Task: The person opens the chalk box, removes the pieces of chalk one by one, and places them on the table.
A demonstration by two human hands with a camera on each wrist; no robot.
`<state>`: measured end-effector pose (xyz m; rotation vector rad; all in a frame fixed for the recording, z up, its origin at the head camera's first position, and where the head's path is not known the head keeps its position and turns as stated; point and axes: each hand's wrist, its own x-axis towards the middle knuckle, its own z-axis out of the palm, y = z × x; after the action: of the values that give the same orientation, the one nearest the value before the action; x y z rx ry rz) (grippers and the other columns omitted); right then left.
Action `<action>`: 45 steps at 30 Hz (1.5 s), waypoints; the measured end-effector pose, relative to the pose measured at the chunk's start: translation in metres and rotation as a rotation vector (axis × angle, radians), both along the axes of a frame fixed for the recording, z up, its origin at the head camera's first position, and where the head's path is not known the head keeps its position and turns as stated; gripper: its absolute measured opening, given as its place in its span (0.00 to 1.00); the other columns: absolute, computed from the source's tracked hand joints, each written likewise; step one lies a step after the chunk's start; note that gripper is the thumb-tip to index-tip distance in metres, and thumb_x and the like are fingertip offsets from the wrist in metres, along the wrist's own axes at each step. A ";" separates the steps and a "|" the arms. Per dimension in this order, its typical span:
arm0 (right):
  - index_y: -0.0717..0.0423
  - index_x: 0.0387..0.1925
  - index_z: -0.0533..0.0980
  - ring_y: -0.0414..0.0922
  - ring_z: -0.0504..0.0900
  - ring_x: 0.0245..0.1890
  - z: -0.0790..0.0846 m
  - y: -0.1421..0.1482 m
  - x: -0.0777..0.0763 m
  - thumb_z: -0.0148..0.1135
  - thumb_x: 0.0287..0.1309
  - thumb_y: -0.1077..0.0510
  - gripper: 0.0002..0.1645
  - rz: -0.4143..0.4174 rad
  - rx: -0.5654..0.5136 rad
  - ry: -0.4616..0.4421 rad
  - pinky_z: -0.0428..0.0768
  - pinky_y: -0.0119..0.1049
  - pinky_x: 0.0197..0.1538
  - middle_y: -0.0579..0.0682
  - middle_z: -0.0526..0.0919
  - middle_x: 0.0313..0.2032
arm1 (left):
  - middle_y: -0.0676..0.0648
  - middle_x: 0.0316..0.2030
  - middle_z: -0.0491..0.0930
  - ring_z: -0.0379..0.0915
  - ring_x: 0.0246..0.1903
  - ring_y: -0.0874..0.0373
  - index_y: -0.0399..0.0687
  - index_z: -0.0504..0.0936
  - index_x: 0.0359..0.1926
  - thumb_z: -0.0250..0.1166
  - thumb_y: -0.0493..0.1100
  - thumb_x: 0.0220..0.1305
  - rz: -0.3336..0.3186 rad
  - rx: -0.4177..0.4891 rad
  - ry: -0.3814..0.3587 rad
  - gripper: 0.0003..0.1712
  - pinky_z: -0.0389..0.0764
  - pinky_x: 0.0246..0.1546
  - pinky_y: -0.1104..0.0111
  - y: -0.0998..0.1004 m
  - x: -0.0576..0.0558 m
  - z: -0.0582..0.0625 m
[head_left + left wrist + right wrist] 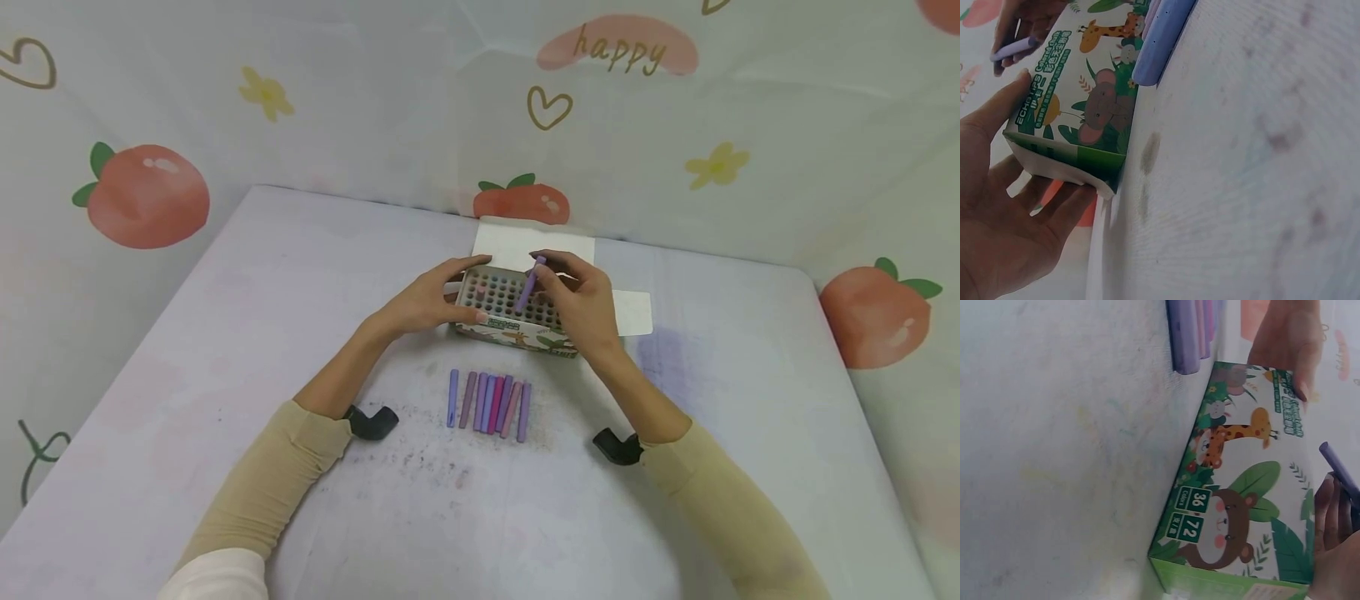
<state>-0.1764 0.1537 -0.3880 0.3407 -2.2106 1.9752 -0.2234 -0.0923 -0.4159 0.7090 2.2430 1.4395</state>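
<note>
A chalk box, printed with cartoon animals, stands with its top uncovered, showing a tray of round holes. My left hand holds its left end, thumb along the front top edge and fingers round the far side. Between thumb and fingers my right hand pinches a purple chalk stick, tilted, its lower end right at the holes. One pink chalk stick stands in the tray's left part. In the right wrist view the pinched purple chalk shows above the box's top edge.
Several purple, blue and pink chalk sticks lie side by side in front of the box. A white lid flap extends behind it, a side flap to the right. Chalk dust marks the table. A printed cloth hangs behind.
</note>
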 end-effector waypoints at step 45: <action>0.67 0.54 0.78 0.54 0.85 0.31 -0.008 0.033 0.052 0.65 0.65 0.61 0.18 0.101 0.140 -0.199 0.88 0.43 0.37 0.53 0.86 0.37 | 0.50 0.74 0.54 0.51 0.73 0.49 0.63 0.58 0.76 0.74 0.49 0.58 0.007 0.004 0.003 0.50 0.67 0.70 0.58 0.000 -0.001 -0.002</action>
<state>-0.1241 0.1872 -0.3956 0.2897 -2.5098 1.9884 -0.2240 -0.0919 -0.4177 0.7052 2.2476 1.4482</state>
